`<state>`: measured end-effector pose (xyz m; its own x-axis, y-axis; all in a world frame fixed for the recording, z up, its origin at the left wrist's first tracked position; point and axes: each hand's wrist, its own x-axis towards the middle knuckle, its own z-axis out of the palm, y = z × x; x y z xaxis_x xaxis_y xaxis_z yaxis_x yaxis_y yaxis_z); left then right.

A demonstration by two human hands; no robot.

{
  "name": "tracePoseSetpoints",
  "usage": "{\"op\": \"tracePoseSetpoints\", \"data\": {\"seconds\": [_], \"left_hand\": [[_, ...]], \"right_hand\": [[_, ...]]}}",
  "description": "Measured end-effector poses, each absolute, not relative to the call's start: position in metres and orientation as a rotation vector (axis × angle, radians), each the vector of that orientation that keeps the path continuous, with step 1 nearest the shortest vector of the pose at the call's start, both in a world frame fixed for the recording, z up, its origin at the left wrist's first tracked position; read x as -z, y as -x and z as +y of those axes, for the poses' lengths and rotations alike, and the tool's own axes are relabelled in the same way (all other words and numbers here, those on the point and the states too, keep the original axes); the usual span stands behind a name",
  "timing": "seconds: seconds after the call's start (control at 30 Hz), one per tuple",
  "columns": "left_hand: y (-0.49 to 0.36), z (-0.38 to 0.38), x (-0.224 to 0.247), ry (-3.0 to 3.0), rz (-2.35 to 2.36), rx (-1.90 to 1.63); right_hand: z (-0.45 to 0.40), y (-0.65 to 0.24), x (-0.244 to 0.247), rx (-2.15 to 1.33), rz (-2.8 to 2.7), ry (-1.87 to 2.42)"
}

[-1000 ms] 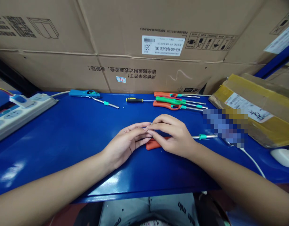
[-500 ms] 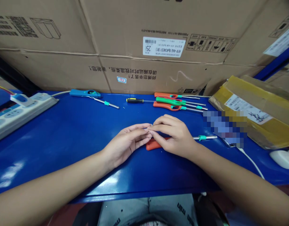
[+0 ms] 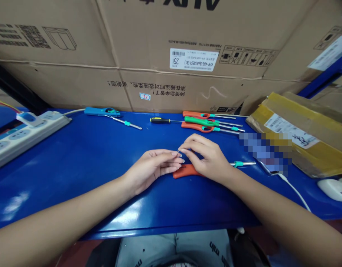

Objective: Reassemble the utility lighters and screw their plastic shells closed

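My left hand [image 3: 154, 168] and my right hand [image 3: 205, 157] meet above the blue table, fingertips almost touching. Each has thumb and index finger pinched; a tiny thin piece shows at the right fingertips, too small to name. What the left fingertips hold, if anything, is hidden. Partly under my right hand lies an orange lighter [image 3: 185, 171], its metal tube sticking out to the right. Farther back are another orange lighter [image 3: 194, 126], a green lighter [image 3: 198, 121], a third orange one [image 3: 195, 114] and a black and yellow screwdriver [image 3: 160, 120].
A blue lighter [image 3: 100, 111] lies at the back left, near a white power strip [image 3: 28, 135]. At the right are a yellow-taped box [image 3: 301, 129], a blurred phone [image 3: 267, 152] with a cable, and a white object [image 3: 334, 188]. A large cardboard box [image 3: 148, 44] stands behind the table [image 3: 84, 159].
My right fingertips have drawn slightly away from my left ones, and a tiny piece now shows between them. The view has tilted up a little.
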<state>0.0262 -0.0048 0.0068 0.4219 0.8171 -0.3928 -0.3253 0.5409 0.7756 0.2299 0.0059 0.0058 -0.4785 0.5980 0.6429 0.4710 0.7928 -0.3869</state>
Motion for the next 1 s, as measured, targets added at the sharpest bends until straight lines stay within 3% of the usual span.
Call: {"op": "tracePoseSetpoints", "data": {"seconds": [1.0], "left_hand": [[-0.0244,-0.0004,-0.0027,-0.778,0.876,-0.837]], "right_hand": [[0.0159,-0.2305,-0.0014,-0.193,-2.061,0.791]]}}
